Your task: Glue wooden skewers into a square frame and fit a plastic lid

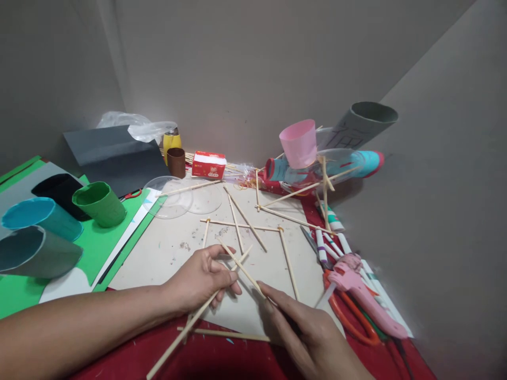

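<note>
Dial centred on the crossing of the two hand-held sticks; 12 o'clock toward the wall.

Left hand (206,277): thumb and fingers pinching a wooden stick (178,338), which runs from 7 o'clock to a tip at 1 o'clock. Right hand (304,327): at 4 to 5 o'clock, thumb and index finger pinching a second wooden stick (243,270), tip toward 11 o'clock. The two cross in view just right of the left fingertips; contact between them cannot be told.

Beneath the hands: four-sided stick frame (245,226), lying mostly on a pale board (158,258) over the red surface (130,348). Its upper corners carry small yellowish bindings; lower parts partly hidden by the hands. At 12 o'clock, two loose sticks (246,220) slant over the frame's far bar.

Surroundings: clear discs (166,203) between 10 and 11 o'clock; green cup (106,211) at 10; grey cup (51,253) at 9; pink cup (298,145) at 1, tilted; pink glue gun (368,303) between 3 and 4, beside orange-handled scissors (371,331).
</note>
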`<state>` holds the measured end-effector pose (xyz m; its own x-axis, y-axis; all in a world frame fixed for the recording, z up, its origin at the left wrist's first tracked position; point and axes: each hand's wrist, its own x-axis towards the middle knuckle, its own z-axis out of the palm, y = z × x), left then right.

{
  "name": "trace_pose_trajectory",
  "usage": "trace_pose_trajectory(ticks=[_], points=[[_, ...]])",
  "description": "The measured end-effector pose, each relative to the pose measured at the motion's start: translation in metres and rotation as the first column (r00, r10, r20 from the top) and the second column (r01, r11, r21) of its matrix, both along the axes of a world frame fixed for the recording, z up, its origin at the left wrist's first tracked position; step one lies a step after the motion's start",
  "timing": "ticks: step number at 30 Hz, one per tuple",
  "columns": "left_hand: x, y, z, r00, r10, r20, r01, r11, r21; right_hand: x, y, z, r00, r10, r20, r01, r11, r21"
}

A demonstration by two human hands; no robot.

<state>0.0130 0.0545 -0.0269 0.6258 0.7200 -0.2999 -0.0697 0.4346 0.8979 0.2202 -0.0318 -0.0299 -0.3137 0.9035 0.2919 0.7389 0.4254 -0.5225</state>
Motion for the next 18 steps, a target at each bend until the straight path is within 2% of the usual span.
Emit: trace_pose_trajectory(ticks=[18], points=[[0.0001, -0.0009, 0.0004, 1.0, -0.005, -0.027, 0.005, 1.0, 0.006, -0.0021, 0.0, 0.0025, 1.0, -0.023, -0.008, 0.023, 0.998, -0.052]])
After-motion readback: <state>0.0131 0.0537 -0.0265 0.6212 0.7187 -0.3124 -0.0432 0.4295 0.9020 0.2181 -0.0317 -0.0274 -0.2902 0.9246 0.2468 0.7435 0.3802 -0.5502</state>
